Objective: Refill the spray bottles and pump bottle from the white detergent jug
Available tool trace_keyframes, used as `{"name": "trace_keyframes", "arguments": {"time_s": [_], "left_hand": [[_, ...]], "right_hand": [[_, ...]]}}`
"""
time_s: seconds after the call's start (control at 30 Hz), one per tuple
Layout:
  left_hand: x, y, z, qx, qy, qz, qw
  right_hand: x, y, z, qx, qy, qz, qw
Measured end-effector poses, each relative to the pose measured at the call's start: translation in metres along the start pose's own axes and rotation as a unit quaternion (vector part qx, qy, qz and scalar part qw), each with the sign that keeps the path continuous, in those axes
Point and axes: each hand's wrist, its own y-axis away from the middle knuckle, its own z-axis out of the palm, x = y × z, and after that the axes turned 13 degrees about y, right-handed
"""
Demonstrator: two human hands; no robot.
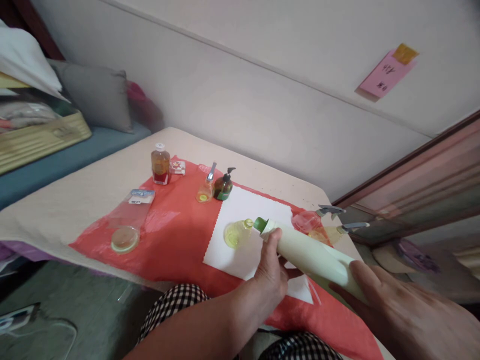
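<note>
My right hand (pixel 393 305) grips the base of a long pale green bottle (pixel 311 255) tipped on its side, its green nozzle pointing left. My left hand (pixel 270 272) is closed around the bottle's neck just behind the nozzle. The nozzle meets the mouth of a small clear bottle (pixel 237 232) with yellow liquid lying on a white cloth (pixel 251 220). The cloth lies on a red plastic sheet (pixel 176 235) spread over the table.
On the red sheet stand an amber bottle with a white cap (pixel 160 164), a small spray bottle (pixel 205 190), a dark green pump bottle (pixel 224 186), a clear packet (pixel 131 212) with a round lid (pixel 125 239), and two spray bottles (pixel 318 222) at right. Wall behind.
</note>
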Motion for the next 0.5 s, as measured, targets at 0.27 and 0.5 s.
{"name": "trace_keyframes", "arguments": {"time_s": [0.27, 0.5], "left_hand": [[0.0004, 0.0, 0.001, 0.006, 0.0, 0.001, 1.0], [-0.0003, -0.0003, 0.0002, 0.002, -0.003, -0.007, 1.0]], "right_hand": [[0.0017, 0.0001, -0.0001, 0.005, 0.014, -0.013, 1.0], [0.0008, 0.003, 0.0016, -0.007, -0.022, 0.03, 0.999]]}}
